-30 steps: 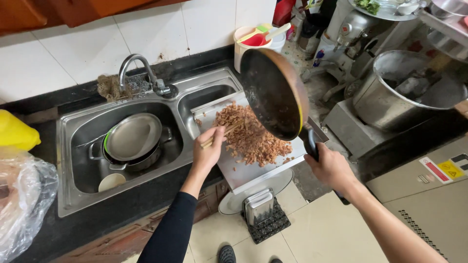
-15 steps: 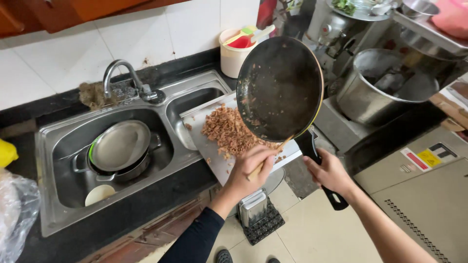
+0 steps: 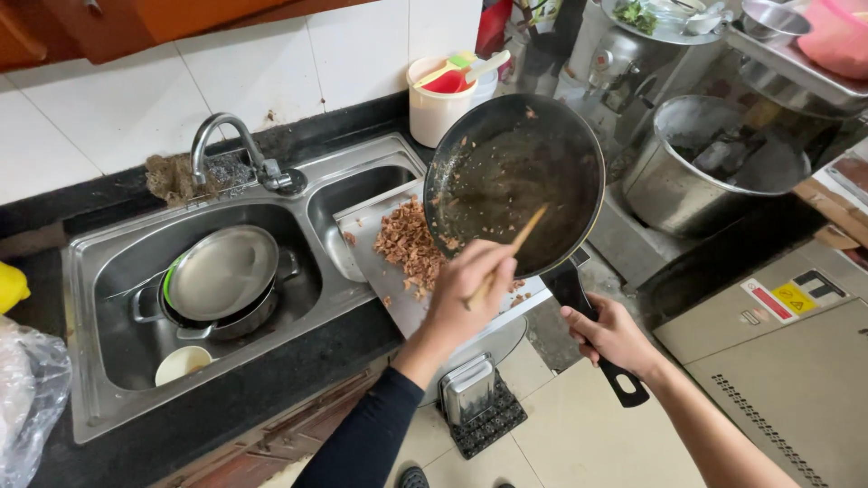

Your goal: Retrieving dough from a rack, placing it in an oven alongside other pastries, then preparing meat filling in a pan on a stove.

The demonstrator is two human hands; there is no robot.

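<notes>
Here, every place is given relative to the double sink (image 3: 99,361).
Right hand (image 3: 613,336): well right of the sink, below the counter edge; fingers wrapped around the black handle of the frying pan (image 3: 515,185), forearm running off to the lower right.
Frying pan: held tilted on edge, its dark greasy inside facing the camera, above the tray that bridges the sink's right basin.
Left hand (image 3: 470,298): in front of the pan's lower rim, fingers closed around a wooden stick (image 3: 511,253) whose tip rests against the pan's inside; black sleeve trailing down.
Tray (image 3: 362,230): flat, pale metal, carrying a heap of brown minced food (image 3: 407,244).
Left basin: a lidded pot (image 3: 221,276) and a small cup (image 3: 183,363).
Behind the sink: the tap (image 3: 231,145); a cream utensil tub (image 3: 441,99) at the right corner.
Far right: a large steel pot (image 3: 714,167).
</notes>
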